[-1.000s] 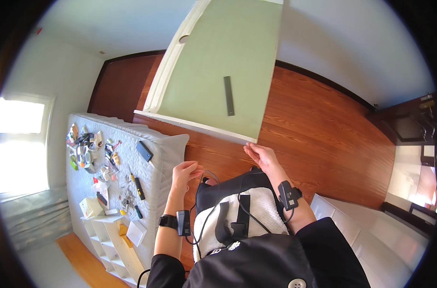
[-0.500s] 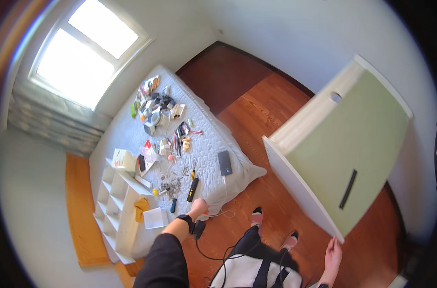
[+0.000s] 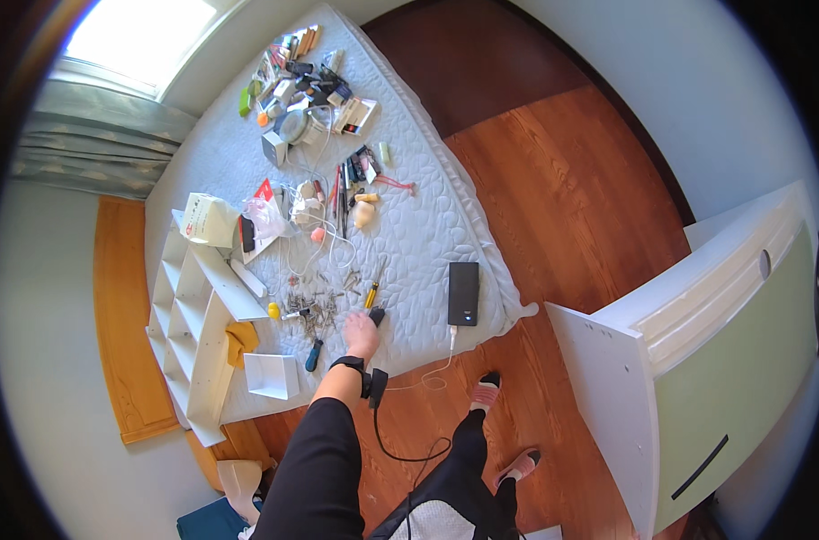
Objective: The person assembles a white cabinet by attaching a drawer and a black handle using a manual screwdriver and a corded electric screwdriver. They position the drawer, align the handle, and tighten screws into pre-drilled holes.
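My left hand (image 3: 362, 335) is at the bed's near edge, fingers curled over a black stick-shaped tool (image 3: 378, 315), whose dark end sticks out past them. The rest of that tool is hidden under the hand. Just beyond it lies a yellow-handled screwdriver (image 3: 371, 294). Left of the hand are a pile of small metal screws and fittings (image 3: 317, 310) and a teal-handled screwdriver (image 3: 314, 355). A shallow white tray (image 3: 272, 375) sits nearer me. My right hand is out of view.
A white compartment shelf (image 3: 189, 315) lies at the bed's left. A dark power bank (image 3: 463, 294) with a white cable is on the right. Mixed small items (image 3: 306, 90) are heaped at the far end. A large white and green cabinet panel (image 3: 733, 378) stands on the floor at right.
My left hand has moved forward onto the black tool, which lay uncovered before. My right hand, earlier at the cabinet's lower corner, has left the view. The view has shifted.
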Action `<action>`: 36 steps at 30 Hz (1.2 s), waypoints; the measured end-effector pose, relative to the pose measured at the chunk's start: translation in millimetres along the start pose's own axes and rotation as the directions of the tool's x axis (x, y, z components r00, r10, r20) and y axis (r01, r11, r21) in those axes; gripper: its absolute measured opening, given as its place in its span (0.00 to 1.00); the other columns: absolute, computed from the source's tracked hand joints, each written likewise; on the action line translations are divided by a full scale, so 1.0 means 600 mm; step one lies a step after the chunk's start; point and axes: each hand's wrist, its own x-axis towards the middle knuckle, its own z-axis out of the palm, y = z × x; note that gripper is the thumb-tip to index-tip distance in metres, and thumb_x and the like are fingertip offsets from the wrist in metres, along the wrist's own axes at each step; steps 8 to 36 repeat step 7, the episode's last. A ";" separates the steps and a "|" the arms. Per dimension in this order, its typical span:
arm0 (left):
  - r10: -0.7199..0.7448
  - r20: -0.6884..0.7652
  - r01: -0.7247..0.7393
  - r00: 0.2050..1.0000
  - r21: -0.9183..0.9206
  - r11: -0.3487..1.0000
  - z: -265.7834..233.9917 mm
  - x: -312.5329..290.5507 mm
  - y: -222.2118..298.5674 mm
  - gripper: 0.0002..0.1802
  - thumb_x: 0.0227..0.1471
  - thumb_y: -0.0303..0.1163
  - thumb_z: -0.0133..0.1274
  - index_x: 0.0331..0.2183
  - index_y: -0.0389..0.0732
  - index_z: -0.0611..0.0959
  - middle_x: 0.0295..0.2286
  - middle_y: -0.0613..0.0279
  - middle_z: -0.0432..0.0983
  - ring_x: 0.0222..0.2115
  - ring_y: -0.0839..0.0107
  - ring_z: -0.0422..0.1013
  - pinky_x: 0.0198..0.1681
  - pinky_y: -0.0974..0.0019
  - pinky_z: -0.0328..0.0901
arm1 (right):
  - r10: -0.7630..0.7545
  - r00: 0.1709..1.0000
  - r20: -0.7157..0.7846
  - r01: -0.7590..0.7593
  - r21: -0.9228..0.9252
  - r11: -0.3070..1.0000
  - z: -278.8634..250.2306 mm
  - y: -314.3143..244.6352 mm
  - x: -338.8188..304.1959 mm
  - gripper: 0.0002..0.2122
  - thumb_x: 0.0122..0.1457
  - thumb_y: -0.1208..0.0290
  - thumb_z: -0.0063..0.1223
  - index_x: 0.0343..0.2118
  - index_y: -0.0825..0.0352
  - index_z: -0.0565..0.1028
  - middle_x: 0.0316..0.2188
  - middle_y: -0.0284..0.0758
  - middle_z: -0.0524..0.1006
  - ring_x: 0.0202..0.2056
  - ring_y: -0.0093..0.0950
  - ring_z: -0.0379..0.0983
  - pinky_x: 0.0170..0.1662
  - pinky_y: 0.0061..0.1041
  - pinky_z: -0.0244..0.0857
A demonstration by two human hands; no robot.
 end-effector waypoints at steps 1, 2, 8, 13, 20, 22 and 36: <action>-0.020 0.055 0.020 0.998 -0.009 1.000 0.006 0.002 -0.009 0.18 0.46 0.30 0.51 0.42 0.37 0.76 0.45 0.49 0.71 0.45 0.57 0.71 0.46 0.57 0.67 | 0.002 0.999 -0.033 -0.003 -0.025 1.000 -0.016 -0.007 0.007 0.14 0.62 0.75 0.46 0.49 0.73 0.67 0.38 0.37 0.71 0.37 0.23 0.70 0.39 0.17 0.70; -0.036 0.110 0.038 0.993 -0.018 0.999 0.013 0.002 -0.017 0.18 0.46 0.30 0.52 0.42 0.37 0.76 0.45 0.50 0.71 0.46 0.56 0.70 0.46 0.57 0.67 | -0.001 0.998 -0.059 -0.002 -0.049 0.999 -0.035 -0.011 0.016 0.13 0.62 0.74 0.45 0.49 0.72 0.67 0.36 0.36 0.71 0.35 0.22 0.70 0.38 0.16 0.70; -0.081 0.273 0.126 0.959 -0.152 0.980 0.038 0.002 -0.023 0.21 0.45 0.32 0.55 0.44 0.37 0.75 0.46 0.48 0.71 0.47 0.54 0.70 0.49 0.56 0.66 | -0.019 0.991 -0.132 0.003 -0.122 0.993 -0.132 -0.060 0.013 0.11 0.65 0.71 0.42 0.47 0.71 0.69 0.30 0.31 0.72 0.31 0.18 0.70 0.34 0.11 0.69; -0.081 0.273 0.126 0.959 -0.152 0.980 0.038 0.002 -0.023 0.21 0.45 0.32 0.55 0.44 0.37 0.75 0.46 0.48 0.71 0.47 0.54 0.70 0.49 0.56 0.66 | -0.019 0.991 -0.132 0.003 -0.122 0.993 -0.132 -0.060 0.013 0.11 0.65 0.71 0.42 0.47 0.71 0.69 0.30 0.31 0.72 0.31 0.18 0.70 0.34 0.11 0.69; -0.081 0.273 0.126 0.959 -0.152 0.980 0.038 0.002 -0.023 0.21 0.45 0.32 0.55 0.44 0.37 0.75 0.46 0.48 0.71 0.47 0.54 0.70 0.49 0.56 0.66 | -0.019 0.991 -0.132 0.003 -0.122 0.993 -0.132 -0.060 0.013 0.11 0.65 0.71 0.42 0.47 0.71 0.69 0.30 0.31 0.72 0.31 0.18 0.70 0.34 0.11 0.69; -0.081 0.273 0.126 0.959 -0.152 0.980 0.038 0.002 -0.023 0.21 0.45 0.32 0.55 0.44 0.37 0.75 0.46 0.48 0.71 0.47 0.54 0.70 0.49 0.56 0.66 | -0.019 0.991 -0.132 0.003 -0.122 0.993 -0.132 -0.060 0.013 0.11 0.65 0.71 0.42 0.47 0.71 0.69 0.30 0.31 0.72 0.31 0.18 0.70 0.34 0.11 0.69; -0.081 0.273 0.126 0.959 -0.152 0.980 0.038 0.002 -0.023 0.21 0.45 0.32 0.55 0.44 0.37 0.75 0.46 0.48 0.71 0.47 0.54 0.70 0.49 0.56 0.66 | -0.019 0.991 -0.132 0.003 -0.122 0.993 -0.132 -0.060 0.013 0.11 0.65 0.71 0.42 0.47 0.71 0.69 0.30 0.31 0.72 0.31 0.18 0.70 0.34 0.11 0.69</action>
